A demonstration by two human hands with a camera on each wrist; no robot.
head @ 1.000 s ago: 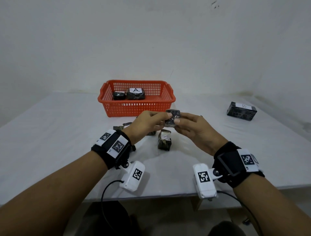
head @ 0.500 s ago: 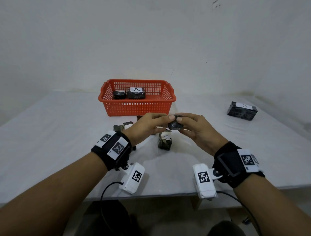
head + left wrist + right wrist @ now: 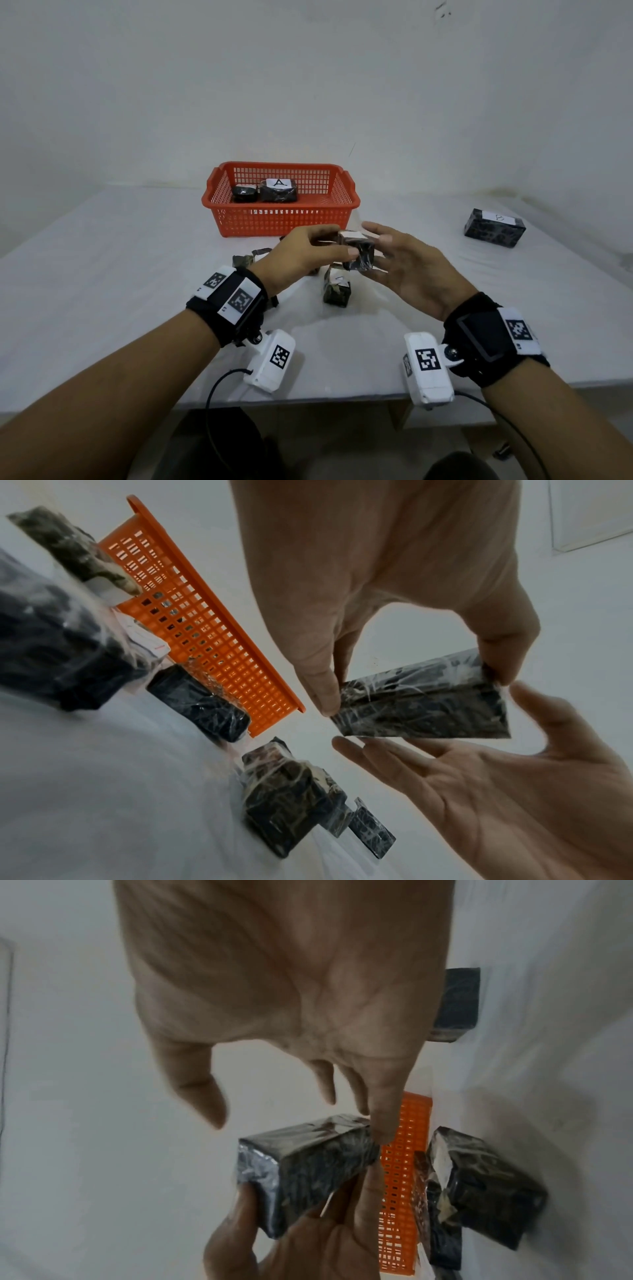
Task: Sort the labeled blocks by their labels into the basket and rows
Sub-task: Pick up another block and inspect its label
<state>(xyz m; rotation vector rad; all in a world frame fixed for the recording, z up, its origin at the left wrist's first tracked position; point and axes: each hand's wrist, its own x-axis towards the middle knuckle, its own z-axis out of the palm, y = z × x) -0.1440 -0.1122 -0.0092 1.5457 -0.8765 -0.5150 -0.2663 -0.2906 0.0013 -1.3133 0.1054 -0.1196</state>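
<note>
Label on held block (image 3: 352, 236) unreadable; loose blocks (image 3: 250, 260) partly hidden behind left hand (image 3: 301, 255); smaller block in basket (image 3: 245, 194) showing no legible label; right-wrist view blurred

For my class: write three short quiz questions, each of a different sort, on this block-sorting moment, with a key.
1. True or false: the right hand pinches the held block.
2. What letter shows on the labeled block inside the orange basket?
3. Multiple choice: the block labeled B lies (a) in the basket, (b) alone on the table at far right, (c) under the left hand.

Key: 1 false, the left hand pinches it while the right is open beside it; 2 A; 3 b.
</note>
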